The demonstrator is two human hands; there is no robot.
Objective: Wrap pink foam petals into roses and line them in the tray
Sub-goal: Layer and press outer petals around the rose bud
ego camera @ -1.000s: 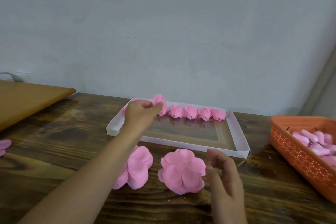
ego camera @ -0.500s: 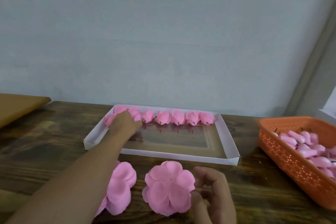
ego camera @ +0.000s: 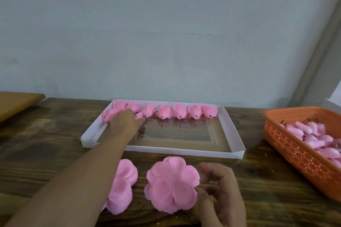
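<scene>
Nearest to me, my right hand hovers with loosely curled fingers, holding nothing, just beside a flat petal flower on the counter. More petals lie left of it. Farther, my left hand reaches into the tray, touching the roses lined along its far wall; I cannot tell its grip. A basket stands at right.

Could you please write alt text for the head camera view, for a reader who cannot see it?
A person's left hand reaches into a white tray, at the left end of a row of pink foam roses along its far wall. The right hand touches a flat petal flower on the wooden table; an orange basket of pink pieces sits at right.
</scene>
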